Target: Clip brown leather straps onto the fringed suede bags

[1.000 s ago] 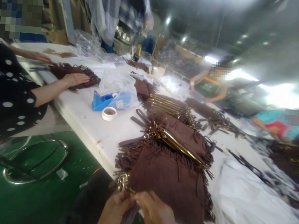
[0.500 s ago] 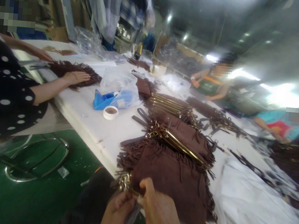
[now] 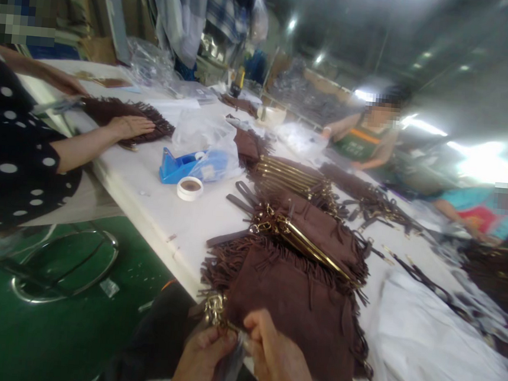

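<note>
A dark brown fringed bag (image 3: 291,303) lies flat at the table's near edge, with gold metal clasps (image 3: 214,310) at its left corner. Just below those clasps, my left hand (image 3: 204,355) is closed, its thumb and fingers pinching the bag's metal-trimmed corner. Thin clear plastic (image 3: 230,363) hangs between my two hands. My right hand (image 3: 281,359) is closed too, at the bag's lower left edge, its index finger bent. What its fingertips grip is hidden. More brown fringed bags with gold frames (image 3: 316,237) are stacked just beyond.
A blue tape dispenser (image 3: 178,166) and a roll of tape (image 3: 189,188) sit left of the bags. White cloth (image 3: 427,348) lies at right. A co-worker's hand (image 3: 128,127) rests on another fringed bag at left; two other people are across the table.
My right hand has shifted slightly right, away from my left hand. My left hand stays at the bag's corner, and the view has tilted a little.
</note>
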Demonstrator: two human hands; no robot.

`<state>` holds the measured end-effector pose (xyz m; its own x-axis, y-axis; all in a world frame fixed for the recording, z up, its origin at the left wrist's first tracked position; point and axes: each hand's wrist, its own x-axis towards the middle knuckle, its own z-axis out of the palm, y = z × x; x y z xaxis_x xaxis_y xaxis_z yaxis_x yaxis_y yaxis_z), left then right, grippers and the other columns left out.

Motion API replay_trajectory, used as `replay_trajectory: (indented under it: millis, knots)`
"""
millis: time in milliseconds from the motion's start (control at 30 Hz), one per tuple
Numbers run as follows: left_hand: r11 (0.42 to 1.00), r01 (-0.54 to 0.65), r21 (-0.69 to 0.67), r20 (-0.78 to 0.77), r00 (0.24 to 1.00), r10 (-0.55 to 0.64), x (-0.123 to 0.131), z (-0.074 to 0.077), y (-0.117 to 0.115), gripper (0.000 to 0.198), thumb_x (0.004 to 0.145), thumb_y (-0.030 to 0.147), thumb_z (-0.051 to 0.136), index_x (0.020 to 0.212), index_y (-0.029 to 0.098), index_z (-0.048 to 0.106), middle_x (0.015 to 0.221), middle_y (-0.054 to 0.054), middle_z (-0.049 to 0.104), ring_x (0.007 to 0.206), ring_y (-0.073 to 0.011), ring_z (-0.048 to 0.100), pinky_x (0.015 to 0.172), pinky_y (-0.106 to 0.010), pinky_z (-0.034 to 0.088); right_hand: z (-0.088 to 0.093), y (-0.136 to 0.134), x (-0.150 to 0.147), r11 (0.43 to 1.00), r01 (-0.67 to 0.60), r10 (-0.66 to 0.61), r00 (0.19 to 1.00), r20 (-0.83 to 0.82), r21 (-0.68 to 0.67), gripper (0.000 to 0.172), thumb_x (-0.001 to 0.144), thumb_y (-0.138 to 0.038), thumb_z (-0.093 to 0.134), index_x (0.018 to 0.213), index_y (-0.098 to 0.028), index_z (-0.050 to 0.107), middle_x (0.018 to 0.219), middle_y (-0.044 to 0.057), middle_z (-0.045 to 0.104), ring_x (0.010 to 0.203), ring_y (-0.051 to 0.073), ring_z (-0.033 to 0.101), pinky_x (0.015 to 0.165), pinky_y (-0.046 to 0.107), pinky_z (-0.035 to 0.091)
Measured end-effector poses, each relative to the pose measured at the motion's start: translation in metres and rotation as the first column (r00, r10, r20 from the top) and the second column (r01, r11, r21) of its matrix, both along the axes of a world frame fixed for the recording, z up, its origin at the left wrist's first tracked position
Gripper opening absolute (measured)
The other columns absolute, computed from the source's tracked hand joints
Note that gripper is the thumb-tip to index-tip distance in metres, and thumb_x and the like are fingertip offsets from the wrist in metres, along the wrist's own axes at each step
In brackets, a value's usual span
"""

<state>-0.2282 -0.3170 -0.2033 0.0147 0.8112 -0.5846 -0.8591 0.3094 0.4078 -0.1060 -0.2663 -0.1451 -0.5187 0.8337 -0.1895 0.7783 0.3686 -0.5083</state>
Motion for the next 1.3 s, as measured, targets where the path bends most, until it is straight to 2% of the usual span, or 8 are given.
replay_trajectory:
  millis: [100,300,467,733,833,967,1133,1300]
  knots:
    - [1.0,0.002,0.023,-0.014,1.0,-0.002,-0.001,-0.001,-0.001,0.041,0.055,0.039,0.091,0.077,0.011,0.071,0.067,-0.009,0.07,0.067,-0.0237,0.068,0.066,-0.031,0.051,-0.001,-0.002,0.0,1.0,-0.005,0.006,1.0,-0.016,0.019,0.023,0.088,-0.01,0.04,0.105,-0.024,0.048,0.074,-0.003,0.068,0.068,0.015,0.068,0.06,0.022,0.037]
    - [0.996,0.002,0.089,-0.058,0.998,0.003,-0.003,-0.015,-0.007,0.037,0.053,0.033,0.093,0.073,0.012,0.07,0.073,-0.008,0.07,0.067,-0.0175,0.064,0.066,-0.025,0.048,0.008,0.0,-0.003,1.0,-0.027,0.027,0.999,-0.025,-0.009,0.019,0.091,-0.012,0.039,0.104,-0.022,0.049,0.073,-0.003,0.067,0.068,0.015,0.068,0.06,0.022,0.038]
    - [0.997,0.013,0.081,-0.073,0.997,-0.007,-0.005,-0.015,-0.008,0.033,0.054,0.031,0.092,0.07,0.013,0.069,0.072,-0.006,0.068,0.065,-0.017,0.062,0.065,-0.027,0.046,0.009,0.001,-0.004,0.998,-0.067,0.067,0.998,-0.004,-0.003,0.017,0.091,-0.011,0.042,0.099,-0.022,0.052,0.076,-0.003,0.067,0.068,0.014,0.067,0.059,0.021,0.037]
    - [0.979,0.043,0.201,-0.34,0.94,0.029,-0.006,-0.033,-0.005,0.041,0.052,0.043,0.092,0.071,0.012,0.072,0.071,-0.008,0.069,0.064,-0.0163,0.059,0.063,-0.026,0.043,0.016,0.011,-0.01,0.992,-0.125,0.124,0.987,0.098,-0.005,0.016,0.087,-0.008,0.046,0.093,-0.022,0.052,0.073,-0.004,0.068,0.065,0.014,0.067,0.057,0.022,0.034]
    - [0.984,0.012,0.179,-0.288,0.957,0.041,-0.003,-0.034,-0.005,0.042,0.053,0.044,0.092,0.068,0.011,0.07,0.066,-0.007,0.067,0.058,-0.0135,0.056,0.059,-0.024,0.039,0.019,0.014,-0.012,0.988,-0.152,0.151,0.974,0.167,-0.004,0.017,0.087,-0.009,0.046,0.095,-0.022,0.052,0.073,-0.002,0.069,0.065,0.016,0.068,0.055,0.024,0.031]
    - [0.996,-0.031,0.078,-0.116,0.992,0.04,-0.001,-0.026,-0.005,0.04,0.057,0.043,0.09,0.063,0.013,0.065,0.065,-0.005,0.067,0.057,-0.0139,0.057,0.059,-0.024,0.041,0.022,0.015,-0.017,0.983,-0.182,0.181,0.962,0.205,-0.011,0.016,0.088,-0.01,0.047,0.095,-0.022,0.053,0.071,-0.002,0.069,0.064,0.017,0.068,0.054,0.025,0.029]
    - [0.997,-0.052,-0.051,0.02,0.998,0.053,0.002,-0.018,-0.003,0.037,0.055,0.038,0.092,0.068,0.012,0.069,0.065,-0.005,0.067,0.059,-0.0152,0.061,0.06,-0.024,0.045,0.021,0.014,-0.018,0.991,-0.095,0.107,0.984,0.139,-0.089,0.013,0.088,-0.011,0.048,0.093,-0.023,0.052,0.068,-0.004,0.065,0.063,0.015,0.065,0.056,0.023,0.031]
    - [0.995,-0.055,-0.081,0.065,0.996,0.061,0.003,-0.014,-0.003,0.036,0.055,0.034,0.093,0.067,0.01,0.069,0.065,-0.008,0.068,0.059,-0.015,0.063,0.061,-0.022,0.047,0.019,0.009,-0.011,0.988,-0.057,0.067,0.996,0.065,-0.144,0.014,0.091,-0.014,0.041,0.096,-0.023,0.05,0.071,-0.004,0.065,0.065,0.014,0.064,0.058,0.022,0.035]
